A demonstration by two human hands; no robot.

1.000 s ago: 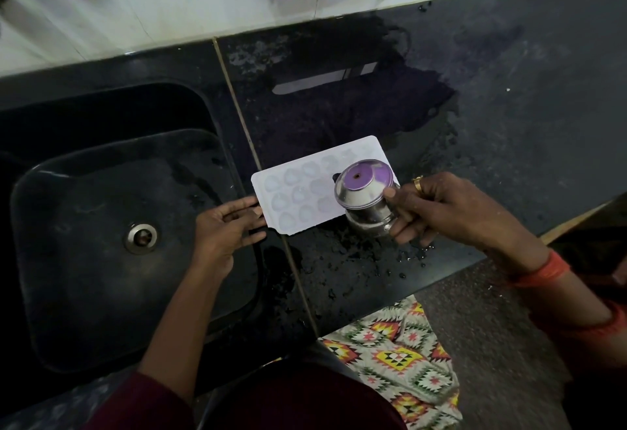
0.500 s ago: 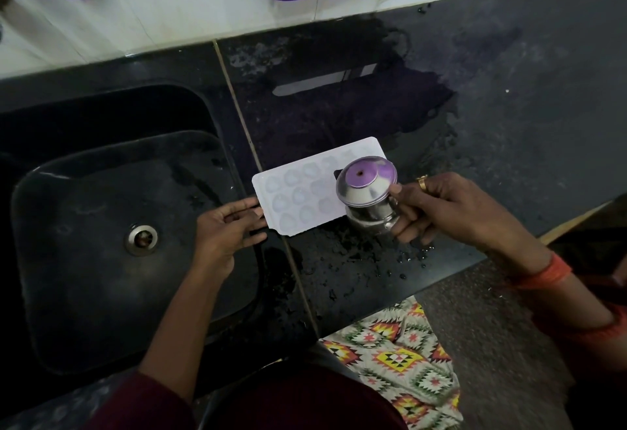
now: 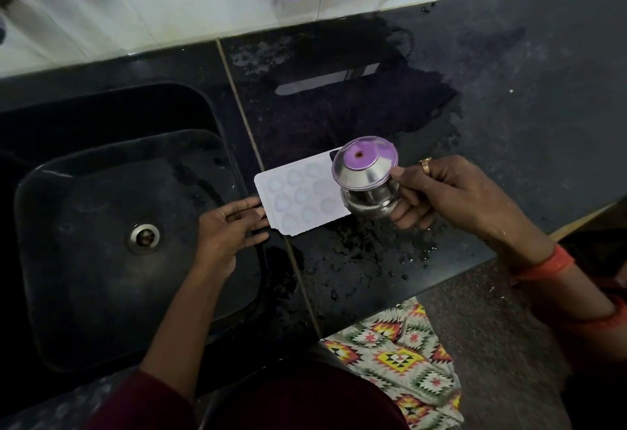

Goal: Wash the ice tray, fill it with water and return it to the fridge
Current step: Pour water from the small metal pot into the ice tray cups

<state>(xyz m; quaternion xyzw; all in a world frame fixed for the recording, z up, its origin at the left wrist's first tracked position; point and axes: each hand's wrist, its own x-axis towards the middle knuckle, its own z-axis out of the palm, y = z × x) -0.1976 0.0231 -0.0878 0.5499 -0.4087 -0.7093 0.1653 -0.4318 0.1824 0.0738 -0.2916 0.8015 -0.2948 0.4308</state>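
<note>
Head view: the left hand (image 3: 230, 231) is laid with straight fingers against the left end of the ice tray (image 3: 298, 204), apparently to steady it. The steel pot (image 3: 368, 188) is gripped by the right hand (image 3: 444, 192) above the tray's right end, seemingly for filling. The tray lies mid-frame on the wet counter (image 3: 509, 107), beside the sink (image 3: 84, 260).

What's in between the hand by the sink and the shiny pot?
The white ice tray, on the wet counter, in the head view. The left hand touches one end; the right hand holds the steel pot over the other.
</note>
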